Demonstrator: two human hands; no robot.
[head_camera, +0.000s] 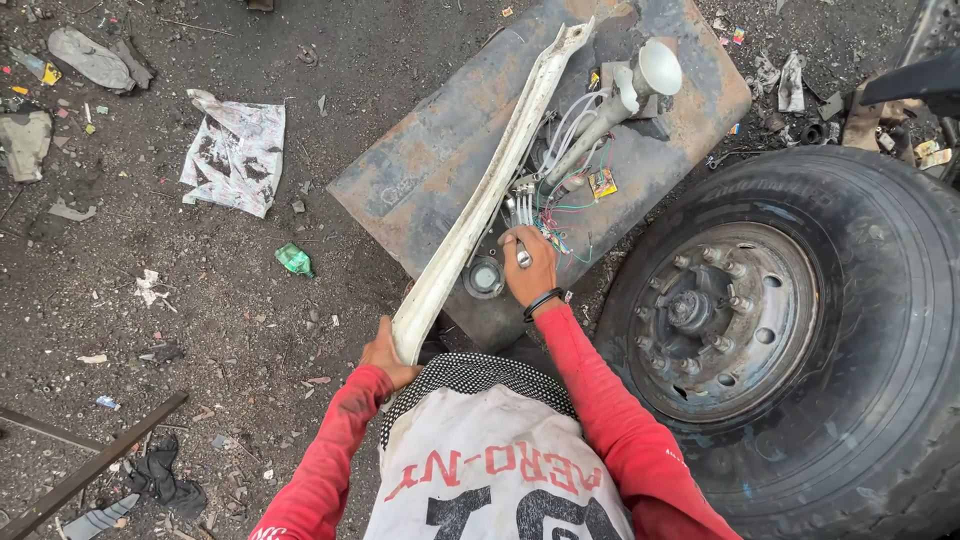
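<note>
Nearest me, left hand (388, 355) is wrapped around the near end of the white strip (480, 205), which slants away across the rusty slab (420, 170). Right hand (526, 265), just right of that grip, pinches a metal piece at the wires (565, 195); I judge I'm stripping the wiring, needing a firm pull.

Truck tyre (800, 330), crumpled paper (235, 150), green scrap (294, 260)

Cream-white long strip (480, 190), rust-brown and grey metal slab (440, 150), red sleeves (610, 400), black tyre (860, 330), green and red wires (565, 200)
</note>
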